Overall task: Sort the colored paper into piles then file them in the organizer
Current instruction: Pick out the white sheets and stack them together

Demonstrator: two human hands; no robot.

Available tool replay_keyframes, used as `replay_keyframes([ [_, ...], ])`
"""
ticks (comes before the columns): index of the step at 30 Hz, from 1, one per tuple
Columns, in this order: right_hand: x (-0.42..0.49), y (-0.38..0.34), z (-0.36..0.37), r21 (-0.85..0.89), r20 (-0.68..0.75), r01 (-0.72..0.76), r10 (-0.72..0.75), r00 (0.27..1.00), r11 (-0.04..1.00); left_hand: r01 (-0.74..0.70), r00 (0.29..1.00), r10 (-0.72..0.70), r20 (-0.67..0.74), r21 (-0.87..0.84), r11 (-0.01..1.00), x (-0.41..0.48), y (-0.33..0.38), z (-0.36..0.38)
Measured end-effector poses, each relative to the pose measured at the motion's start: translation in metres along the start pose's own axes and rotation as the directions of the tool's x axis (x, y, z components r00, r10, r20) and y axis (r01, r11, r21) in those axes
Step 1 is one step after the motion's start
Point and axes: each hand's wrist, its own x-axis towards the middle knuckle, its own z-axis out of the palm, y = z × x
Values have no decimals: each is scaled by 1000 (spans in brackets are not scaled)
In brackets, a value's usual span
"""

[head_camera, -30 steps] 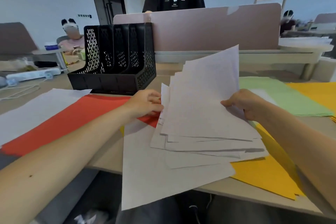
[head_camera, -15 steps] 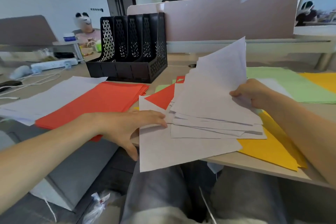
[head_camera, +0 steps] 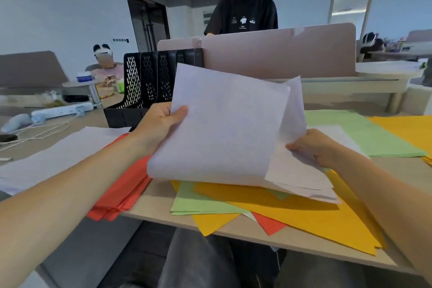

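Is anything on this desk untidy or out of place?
Yes. Below the raised white sheets, a yellow sheet, a green sheet and a red sheet lie mixed and crooked, corners hanging over the desk edge. The green pile behind lies square.

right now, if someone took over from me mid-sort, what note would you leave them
Left hand: grips the left edge of the white sheets, raised above the desk.
Right hand: holds their lower right edge.
Sorted so far: white pile far left, red pile beside it, green pile at right, yellow pile beyond that.
Mixed heap of yellow, green and red sheets lies under the raised bundle at the near edge.
Black file organizer stands behind; no paper shows in its visible slots.
Left to do: lay the white sheets on the white pile, sort the heap, file every pile.
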Motion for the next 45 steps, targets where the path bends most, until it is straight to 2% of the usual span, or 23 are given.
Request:
replay_keyframes([
  [4,-3,3,-6,93,45,28,-32,998,995,207,960,-235,-155,-174,963,43,-7,-2],
  [7,-7,1,-10,250,112,28,-58,992,968,330,923,-348,-162,-128,935,58,-26,16],
  [11,-13,-5,-13,321,195,-17,-48,980,947,356,910,-332,-249,58,933,61,-55,59],
  [13,-13,-6,-11,322,182,-6,-55,982,947,363,904,-328,-274,91,927,62,-63,77],
  [17,-7,-4,-6,298,103,104,-140,985,949,381,903,-370,-217,13,924,66,-68,106],
  [22,-3,-7,-15,324,111,-19,-18,994,946,301,909,-282,-308,14,954,71,-72,109],
  [23,-3,-6,-16,322,119,-3,-37,992,947,293,910,-278,-308,2,956,71,-69,108],
  [25,-3,-2,-16,385,165,23,-93,982,923,305,905,-319,-281,-95,948,74,-70,104],
  [26,-2,-1,-15,406,153,39,-110,982,913,319,902,-363,-234,-205,925,74,-66,103],
  [28,-1,0,-17,447,92,72,-126,988,892,364,896,-436,-82,-428,827,77,-62,97],
  [29,0,0,-19,464,58,91,-133,989,881,403,888,-460,-2,-476,781,75,-58,94],
  [31,6,2,-25,472,0,133,-151,989,872,415,904,-422,76,-401,817,70,-58,92],
  [34,5,5,-33,467,22,133,-162,987,874,367,930,-363,64,-237,899,62,-60,89],
  [37,5,11,-34,334,71,137,-170,983,933,327,940,-342,-1,-288,900,68,-58,87],
  [40,4,9,-36,356,37,149,-174,984,922,370,927,-368,77,-347,862,68,-58,86],
  [42,4,9,-38,367,30,147,-170,985,919,362,932,-339,131,-263,894,65,-63,88],
  [45,3,10,-41,320,82,140,-175,981,937,321,947,-316,60,-207,924,66,-62,92],
])
